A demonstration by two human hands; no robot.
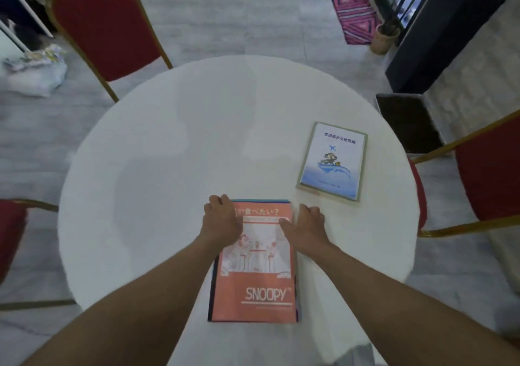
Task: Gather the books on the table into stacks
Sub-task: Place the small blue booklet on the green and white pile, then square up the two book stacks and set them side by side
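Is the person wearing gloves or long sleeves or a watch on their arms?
No. The left hand and right hand are bare, with no gloves, and no rings that can be made out. Both forearms are uncovered as far as the picture shows, with no sleeves, watch or bracelet.

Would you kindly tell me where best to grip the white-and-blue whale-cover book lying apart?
Probably its long right edge, coming from the right side with the right hand: the white-and-blue whale-cover book lies flat on the round white table, that edge unobstructed.

Dim, soft indoor light — table (197,129) glares white, edges blurred and bowed.
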